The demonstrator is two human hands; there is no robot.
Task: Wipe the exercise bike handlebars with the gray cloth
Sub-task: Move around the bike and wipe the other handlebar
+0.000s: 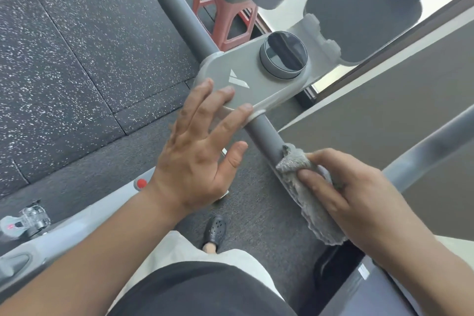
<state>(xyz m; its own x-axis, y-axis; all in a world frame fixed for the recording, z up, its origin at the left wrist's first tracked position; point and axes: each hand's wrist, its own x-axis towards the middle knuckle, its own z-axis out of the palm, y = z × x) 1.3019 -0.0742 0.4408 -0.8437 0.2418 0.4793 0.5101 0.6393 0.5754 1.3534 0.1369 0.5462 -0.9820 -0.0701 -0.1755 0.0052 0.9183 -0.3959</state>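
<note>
The grey handlebar of the exercise bike runs diagonally from the upper left to the lower right. A flat grey console plate with a round dark dial sits at its middle. My right hand is closed around the gray cloth, which is wrapped over the bar just below the console. My left hand lies open with fingers spread, its fingertips resting on the console's near edge and holding nothing.
A red plastic stool stands on the speckled black floor beyond the bar. The bike frame and a pedal are at lower left. A grey wall and a tablet holder are on the right.
</note>
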